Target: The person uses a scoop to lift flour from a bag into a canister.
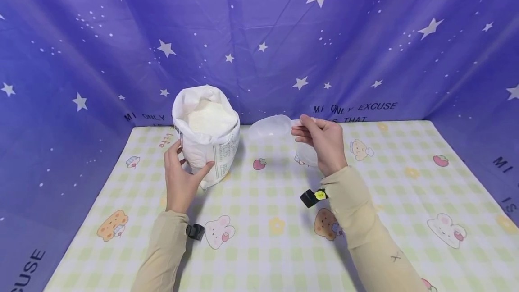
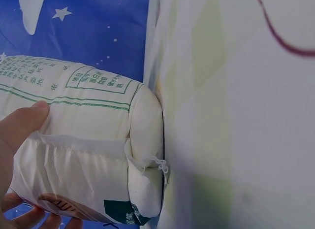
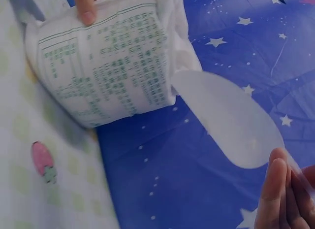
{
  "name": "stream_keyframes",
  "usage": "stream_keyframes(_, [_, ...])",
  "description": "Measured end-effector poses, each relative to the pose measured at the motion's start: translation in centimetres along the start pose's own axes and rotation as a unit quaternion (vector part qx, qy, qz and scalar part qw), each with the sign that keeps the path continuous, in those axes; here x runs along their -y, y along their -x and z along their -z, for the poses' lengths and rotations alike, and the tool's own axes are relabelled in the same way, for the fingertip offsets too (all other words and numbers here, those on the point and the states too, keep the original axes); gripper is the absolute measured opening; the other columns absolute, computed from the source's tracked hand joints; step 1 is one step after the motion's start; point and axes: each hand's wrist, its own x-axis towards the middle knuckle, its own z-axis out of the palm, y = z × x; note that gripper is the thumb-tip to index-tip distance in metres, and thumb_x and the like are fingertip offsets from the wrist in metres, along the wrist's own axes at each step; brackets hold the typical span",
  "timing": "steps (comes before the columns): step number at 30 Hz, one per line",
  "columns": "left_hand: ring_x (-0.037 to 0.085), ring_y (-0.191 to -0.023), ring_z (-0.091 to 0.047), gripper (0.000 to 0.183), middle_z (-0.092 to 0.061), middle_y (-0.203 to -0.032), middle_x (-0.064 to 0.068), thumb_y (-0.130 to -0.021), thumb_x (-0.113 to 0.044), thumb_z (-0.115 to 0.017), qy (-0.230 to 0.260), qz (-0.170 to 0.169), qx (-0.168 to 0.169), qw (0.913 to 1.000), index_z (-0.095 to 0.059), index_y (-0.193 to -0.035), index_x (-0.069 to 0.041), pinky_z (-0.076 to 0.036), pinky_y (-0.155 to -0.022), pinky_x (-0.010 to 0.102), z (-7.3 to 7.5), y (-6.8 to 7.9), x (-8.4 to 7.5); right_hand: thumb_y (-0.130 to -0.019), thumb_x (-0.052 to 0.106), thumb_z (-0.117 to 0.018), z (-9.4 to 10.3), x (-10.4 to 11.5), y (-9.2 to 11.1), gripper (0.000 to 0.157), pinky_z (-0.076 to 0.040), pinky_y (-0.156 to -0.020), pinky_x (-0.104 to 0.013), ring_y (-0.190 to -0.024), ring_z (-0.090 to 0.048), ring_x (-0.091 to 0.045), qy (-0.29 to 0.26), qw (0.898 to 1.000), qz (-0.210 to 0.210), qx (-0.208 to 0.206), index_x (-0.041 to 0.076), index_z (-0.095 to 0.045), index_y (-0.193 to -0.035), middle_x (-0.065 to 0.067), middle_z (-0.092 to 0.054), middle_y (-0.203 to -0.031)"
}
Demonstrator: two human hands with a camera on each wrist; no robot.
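Observation:
A white cloth-like bag (image 1: 225,157) with green printing stands upright on the table, its top open and rolled back. Off-white, flour-like powder (image 1: 208,118) fills it near to the rim. My left hand (image 1: 182,175) holds the bag low on its near side, thumb on the printed face (image 2: 98,96) and fingers round the other side. To the right of the bag, my right hand (image 1: 324,143) pinches the handle of a translucent plastic scoop (image 1: 270,127). The scoop is raised above the table, its bowl pointing left at the bag, and no powder shows in it.
Beneath my right hand is a round translucent container (image 1: 307,153), partly hidden by the hand. A green-and-white checked cloth (image 1: 259,247) with cartoon prints covers the table. Blue star-printed curtains (image 1: 259,21) hang behind and at both sides.

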Motion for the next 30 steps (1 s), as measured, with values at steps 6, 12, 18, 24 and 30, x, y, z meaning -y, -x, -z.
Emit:
stream_keyframes(6, [0.026, -0.128, -0.044, 0.095, -0.042, -0.139, 0.016, -0.072, -0.023, -0.091, 0.0, 0.006, 0.003, 1.0, -0.035, -0.147, -0.006, -0.051, -0.102, 0.039, -0.1, 0.1, 0.2, -0.095, 0.02, -0.068, -1.0, 1.3, -0.3, 0.024, -0.063, -0.069, -0.024, -0.072, -0.074, -0.013, -0.01, 1.0, 0.005, -0.009, -0.004, -0.072, -0.1, -0.006, -0.075, -0.079])
stream_keyframes(12, [0.027, -0.128, -0.045, 0.095, -0.041, -0.14, 0.017, -0.072, -0.023, -0.09, 0.003, 0.005, 0.005, 1.0, -0.035, -0.147, -0.006, -0.051, -0.102, 0.039, -0.2, 0.1, 0.3, -0.095, 0.02, -0.068, -2.1, 2.1, -0.6, 0.025, -0.063, -0.068, -0.025, -0.071, -0.074, -0.014, -0.014, 1.0, 0.027, 0.002, -0.004, -0.073, -0.098, -0.008, -0.075, -0.079])
stream_keyframes(18, [0.028, -0.13, -0.044, 0.095, -0.041, -0.14, 0.017, -0.072, -0.021, -0.09, 0.004, 0.01, 0.003, 0.9999, -0.035, -0.147, -0.006, -0.051, -0.102, 0.04, 0.0, 0.1, 0.4, -0.094, 0.021, -0.07, -3.4, 2.5, -0.7, 0.026, -0.063, -0.067, -0.026, -0.07, -0.073, -0.014, -0.011, 0.999, 0.037, 0.013, -0.004, -0.073, -0.097, -0.008, -0.075, -0.079])
stream_keyframes(24, [0.028, -0.13, -0.043, 0.095, -0.041, -0.14, 0.017, -0.072, -0.02, -0.09, 0.007, 0.014, 0.004, 0.9999, -0.034, -0.148, -0.006, -0.049, -0.104, 0.041, 0.1, 0.2, 0.4, -0.095, 0.02, -0.069, -4.5, 2.8, -0.8, 0.024, -0.063, -0.065, -0.027, -0.068, -0.073, -0.013, 0.001, 0.999, 0.039, 0.014, -0.004, -0.072, -0.095, -0.006, -0.075, -0.077])
stream_keyframes(30, [0.028, -0.129, -0.043, 0.094, -0.041, -0.139, 0.018, -0.072, -0.019, -0.09, 0.011, 0.012, 0.006, 0.9998, -0.034, -0.147, -0.005, -0.049, -0.104, 0.042, -0.1, 0.3, 0.2, -0.095, 0.017, -0.068, -5.2, 3.0, -0.8, 0.022, -0.063, -0.063, -0.027, -0.067, -0.073, -0.014, 0.003, 0.999, 0.039, 0.018, -0.004, -0.072, -0.095, -0.008, -0.075, -0.077])
